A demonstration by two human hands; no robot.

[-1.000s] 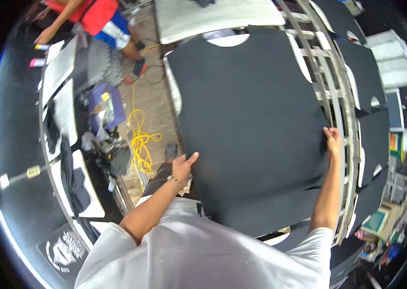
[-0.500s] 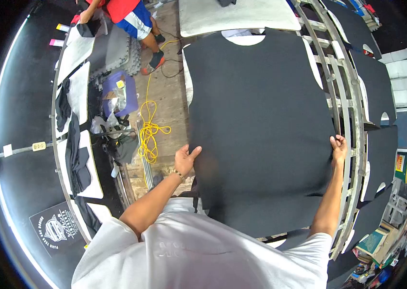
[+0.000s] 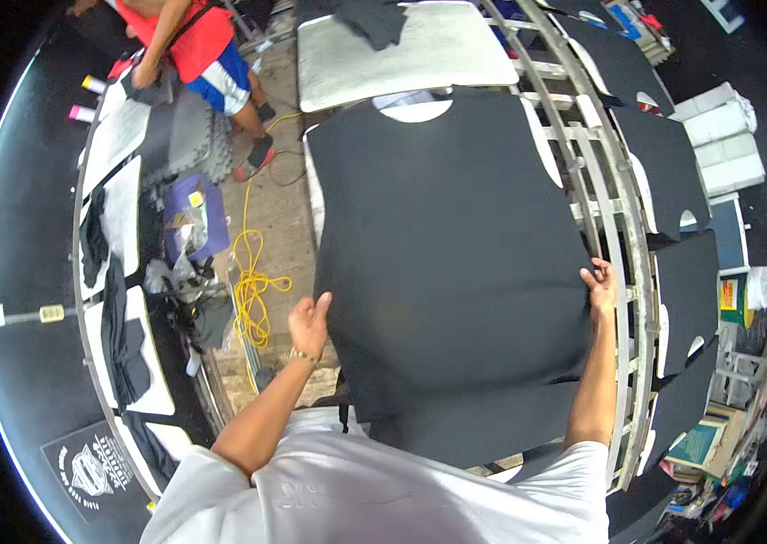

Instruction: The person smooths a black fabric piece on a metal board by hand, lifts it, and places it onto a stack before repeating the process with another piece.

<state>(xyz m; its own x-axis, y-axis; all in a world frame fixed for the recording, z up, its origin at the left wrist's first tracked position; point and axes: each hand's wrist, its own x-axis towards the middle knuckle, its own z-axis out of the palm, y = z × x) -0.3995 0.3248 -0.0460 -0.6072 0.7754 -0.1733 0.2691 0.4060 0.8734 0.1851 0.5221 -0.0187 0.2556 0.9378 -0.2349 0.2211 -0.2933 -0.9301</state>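
Observation:
A black shirt panel (image 3: pixel 456 245) lies spread over a white board, whose rim shows inside the curved neck cutout and along the sides. My left hand (image 3: pixel 309 328) is at the panel's left edge, thumb up and the other fingers curled at the cloth. At the opposite edge, my right hand (image 3: pixel 599 288) pinches the fabric near the metal rails. Toward my body the panel's lower part hangs in soft folds. Some fingertips of both hands are hidden by the cloth.
Metal rails (image 3: pixel 615 208) run along the right, with more black panels (image 3: pixel 687 299) on boards beyond. Another white board (image 3: pixel 401 59) bears crumpled dark cloth. On the left are a yellow cord (image 3: pixel 256 290), a purple bin (image 3: pixel 197 213) and a person in red (image 3: pixel 206 41).
My view has shifted, so the panel and both hands appear farther left and lower. Both hands stay at the panel's edges. More dark cloth shows on the far board.

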